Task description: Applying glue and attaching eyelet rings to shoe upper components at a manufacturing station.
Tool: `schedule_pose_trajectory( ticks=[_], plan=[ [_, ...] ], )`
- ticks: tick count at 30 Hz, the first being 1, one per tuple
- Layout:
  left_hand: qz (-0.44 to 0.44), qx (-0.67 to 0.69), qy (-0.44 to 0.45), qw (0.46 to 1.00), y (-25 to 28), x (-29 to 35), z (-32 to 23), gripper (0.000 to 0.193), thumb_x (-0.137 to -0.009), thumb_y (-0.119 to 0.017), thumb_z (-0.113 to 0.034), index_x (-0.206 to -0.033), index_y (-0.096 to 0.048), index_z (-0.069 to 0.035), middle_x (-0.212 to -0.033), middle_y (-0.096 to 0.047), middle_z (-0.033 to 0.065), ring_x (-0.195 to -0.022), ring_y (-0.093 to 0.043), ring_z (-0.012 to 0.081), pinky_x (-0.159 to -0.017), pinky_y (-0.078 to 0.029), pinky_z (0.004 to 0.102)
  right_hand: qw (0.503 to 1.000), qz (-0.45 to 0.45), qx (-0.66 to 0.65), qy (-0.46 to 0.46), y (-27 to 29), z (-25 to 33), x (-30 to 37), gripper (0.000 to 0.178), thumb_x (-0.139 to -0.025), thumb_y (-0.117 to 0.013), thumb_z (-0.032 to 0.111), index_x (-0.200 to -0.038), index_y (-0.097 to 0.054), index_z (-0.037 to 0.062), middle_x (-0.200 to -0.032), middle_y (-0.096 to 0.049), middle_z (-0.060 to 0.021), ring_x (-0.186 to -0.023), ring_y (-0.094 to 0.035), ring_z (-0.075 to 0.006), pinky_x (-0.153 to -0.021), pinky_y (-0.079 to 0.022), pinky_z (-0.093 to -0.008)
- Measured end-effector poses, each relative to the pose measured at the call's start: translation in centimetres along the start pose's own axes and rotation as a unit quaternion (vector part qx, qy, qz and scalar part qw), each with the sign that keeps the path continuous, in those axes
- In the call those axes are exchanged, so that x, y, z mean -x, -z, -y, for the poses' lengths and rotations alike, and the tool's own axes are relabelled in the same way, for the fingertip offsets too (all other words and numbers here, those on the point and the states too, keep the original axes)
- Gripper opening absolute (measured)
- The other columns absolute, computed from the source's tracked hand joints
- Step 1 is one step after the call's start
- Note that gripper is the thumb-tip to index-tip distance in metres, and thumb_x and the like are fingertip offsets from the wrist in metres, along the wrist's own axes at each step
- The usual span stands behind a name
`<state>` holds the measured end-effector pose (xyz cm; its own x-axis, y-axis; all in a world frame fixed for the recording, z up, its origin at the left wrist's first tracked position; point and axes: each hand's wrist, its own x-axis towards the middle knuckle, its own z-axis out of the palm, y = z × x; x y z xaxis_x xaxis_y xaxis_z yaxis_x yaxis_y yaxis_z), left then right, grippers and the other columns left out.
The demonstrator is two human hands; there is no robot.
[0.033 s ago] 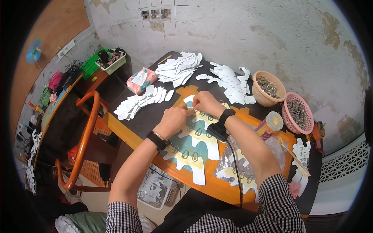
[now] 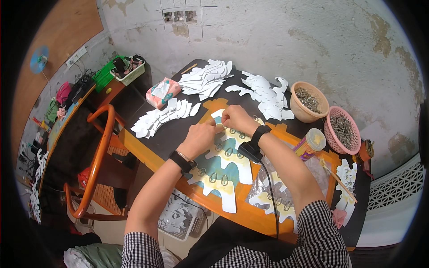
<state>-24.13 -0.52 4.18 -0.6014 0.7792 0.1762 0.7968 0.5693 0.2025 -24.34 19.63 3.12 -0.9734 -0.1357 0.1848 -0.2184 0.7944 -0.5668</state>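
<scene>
Over the far end of the worktable both hands meet at a white scalloped piece [image 2: 230, 142] with yellow glue-like smears. My left hand [image 2: 202, 136] is closed, its fingertips pressed at the piece's edge. My right hand [image 2: 237, 117] pinches right beside them; whatever lies between the fingers is hidden. Small oval metal rings lie in the yellow smears. Nearer me is a similar white piece [image 2: 229, 201] with several metal rings [image 2: 224, 180] on its yellow areas. Blue-green backing shows between the pieces.
White cut pieces [image 2: 205, 80] are heaped at the back. A peach basket [image 2: 322, 117] and a pink basket [image 2: 355, 145] hold metal rings. Beside them stand a glue-smeared tub [image 2: 308, 146] and a brush [image 2: 342, 182]. A tissue pack [image 2: 154, 99] sits left; a wooden chair [image 2: 95, 167] stands beside the table.
</scene>
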Motion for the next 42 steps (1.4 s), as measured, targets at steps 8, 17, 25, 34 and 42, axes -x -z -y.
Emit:
schedule_pose_trajectory(
  ticks=[8, 17, 25, 34, 42],
  plan=[
    [0.003, -0.001, 0.005, 1.0, 0.1, 0.1, -0.1, 0.034, -0.088, -0.054, -0.009, -0.115, -0.071, -0.022, -0.105, -0.064, 0.0087, -0.086, -0.069, 0.0288, -0.072, -0.054, 0.041, 0.999, -0.02, -0.013, -0.026, -0.3, 0.3, 0.8, 0.009, -0.074, -0.072, 0.001, -0.082, -0.074, -0.0004, -0.085, -0.069, -0.0174, -0.08, -0.068, -0.0301, -0.075, -0.053, -0.0377],
    [0.017, 0.009, 0.016, 1.0, 0.2, -0.3, -0.4, 0.036, -0.088, -0.055, -0.009, -0.117, -0.071, -0.023, -0.105, -0.063, 0.0119, -0.085, -0.069, 0.0299, -0.073, -0.055, 0.0409, 0.999, -0.04, 0.029, 0.024, 0.0, -0.3, 1.4, 0.007, -0.073, -0.072, -0.001, -0.08, -0.075, 0.001, -0.092, -0.062, -0.0163, -0.09, -0.062, -0.0328, -0.081, -0.05, -0.0403],
    [-0.029, 0.446, 0.179, 0.877, 0.6, -1.5, 1.1, 0.037, -0.099, -0.045, -0.01, -0.134, -0.056, -0.01, -0.106, -0.059, 0.0064, -0.07, -0.057, 0.0145, -0.058, -0.048, 0.0276, 0.993, -0.112, -0.021, 0.001, 1.0, 1.5, 1.8, 0.014, -0.079, -0.07, 0.006, -0.093, -0.071, 0.0032, -0.092, -0.064, -0.0135, -0.087, -0.064, -0.0299, -0.078, -0.051, -0.0387],
    [-0.03, 0.859, 0.199, 0.471, 1.2, -1.2, 1.6, 0.033, -0.099, -0.043, -0.009, -0.129, -0.048, 0.004, -0.086, -0.056, 0.0042, -0.055, -0.041, 0.0058, -0.042, -0.032, 0.0187, 0.972, -0.064, -0.224, 0.035, 2.2, 8.9, 3.3, 0.019, -0.08, -0.077, 0.016, -0.089, -0.07, 0.0012, -0.086, -0.068, -0.0038, -0.076, -0.061, -0.0129, -0.071, -0.05, -0.0275],
    [-0.192, 0.878, 0.284, 0.333, 2.5, -0.5, -0.5, 0.037, -0.098, -0.026, -0.006, -0.127, -0.047, -0.001, -0.081, -0.051, 0.0021, -0.056, -0.041, 0.0081, -0.051, -0.043, 0.0209, 0.97, -0.026, -0.214, 0.111, 1.3, 10.7, 5.0, 0.012, -0.077, -0.077, 0.008, -0.088, -0.075, 0.0051, -0.097, -0.063, -0.0064, -0.087, -0.064, -0.0171, -0.077, -0.052, -0.0282]
  ],
)
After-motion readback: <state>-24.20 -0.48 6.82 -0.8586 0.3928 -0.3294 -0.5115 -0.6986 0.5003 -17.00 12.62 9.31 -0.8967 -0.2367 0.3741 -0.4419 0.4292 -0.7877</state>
